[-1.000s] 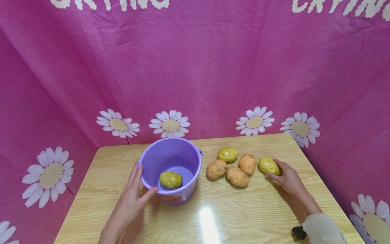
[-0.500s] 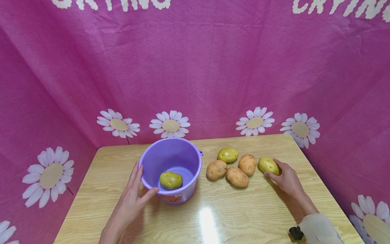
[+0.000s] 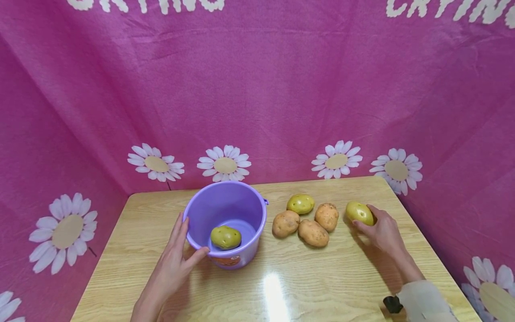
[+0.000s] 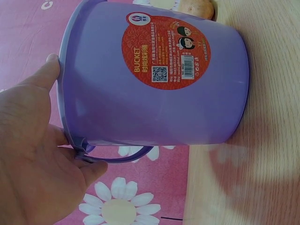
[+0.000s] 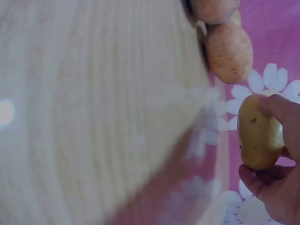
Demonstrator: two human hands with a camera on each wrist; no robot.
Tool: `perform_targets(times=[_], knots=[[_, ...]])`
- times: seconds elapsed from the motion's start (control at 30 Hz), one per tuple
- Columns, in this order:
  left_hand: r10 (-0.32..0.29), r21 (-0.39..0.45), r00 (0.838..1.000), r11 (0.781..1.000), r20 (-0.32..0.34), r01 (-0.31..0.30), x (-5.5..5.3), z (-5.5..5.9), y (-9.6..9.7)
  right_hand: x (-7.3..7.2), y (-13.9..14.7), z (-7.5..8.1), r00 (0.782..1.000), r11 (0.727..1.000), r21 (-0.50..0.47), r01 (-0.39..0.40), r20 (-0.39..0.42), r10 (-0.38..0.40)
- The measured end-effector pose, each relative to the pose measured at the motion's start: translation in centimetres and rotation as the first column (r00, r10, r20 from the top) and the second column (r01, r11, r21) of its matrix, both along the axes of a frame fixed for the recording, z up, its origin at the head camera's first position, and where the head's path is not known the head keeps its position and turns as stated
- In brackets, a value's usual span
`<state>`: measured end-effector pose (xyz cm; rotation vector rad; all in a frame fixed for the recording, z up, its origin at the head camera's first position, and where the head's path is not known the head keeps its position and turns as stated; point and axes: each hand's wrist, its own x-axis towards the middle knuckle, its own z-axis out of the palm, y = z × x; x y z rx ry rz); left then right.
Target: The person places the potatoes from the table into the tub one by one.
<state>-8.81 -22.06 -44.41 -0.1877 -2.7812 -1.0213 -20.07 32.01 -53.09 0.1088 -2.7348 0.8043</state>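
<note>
A purple bucket (image 3: 249, 252) stands upright at the left of the table, with a red label on its side in the left wrist view. My left hand (image 3: 170, 268) holds its rim at the near left, thumb in front and fingers round the side. Inside the bucket lies one greenish potato (image 3: 225, 237). My right hand (image 3: 384, 230) grips another greenish potato (image 3: 359, 213) between thumb and fingers, and a shadow falls on the table below it. In the right wrist view this potato (image 5: 258, 136) is pinched from both sides.
Between bucket and right hand lie a greenish potato (image 3: 300, 204) and three brown potatoes (image 3: 314, 233) close together. A pink daisy-print cloth (image 3: 273, 112) hangs behind and beside the wooden table (image 3: 322, 286). The bucket's handle (image 4: 126, 158) hangs down at its side.
My right hand has raised the greenish potato slightly off the table and moved it a little back and to the right. The left hand and bucket have stayed still.
</note>
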Motion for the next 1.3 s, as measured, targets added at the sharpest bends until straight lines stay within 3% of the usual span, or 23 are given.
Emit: perform_targets(times=[0.23, 0.47, 0.6, 1.3], knots=[[-0.003, 0.002, 1.000, 1.000, 0.000, 0.003, 0.0, 0.0, -0.1, 0.3, -0.2, 2.5, 0.999, 0.999, -0.020, 0.033, 0.016, -0.032], [-0.014, 0.001, 1.000, 1.000, -0.012, 0.014, -0.1, -0.1, -0.1, 0.0, -0.2, 4.8, 0.988, 1.000, 0.006, 0.026, -0.152, -0.024], [-0.016, 0.005, 1.000, 1.000, -0.016, 0.016, -0.2, 0.0, 0.0, 0.0, -0.2, 6.1, 0.979, 0.999, 0.000, 0.046, -0.201, -0.046], [-0.012, 0.006, 1.000, 1.000, 0.021, 0.012, 0.0, 0.2, 0.0, 0.5, -0.1, 13.6, 0.966, 0.994, -0.033, 0.104, -0.235, -0.108]])
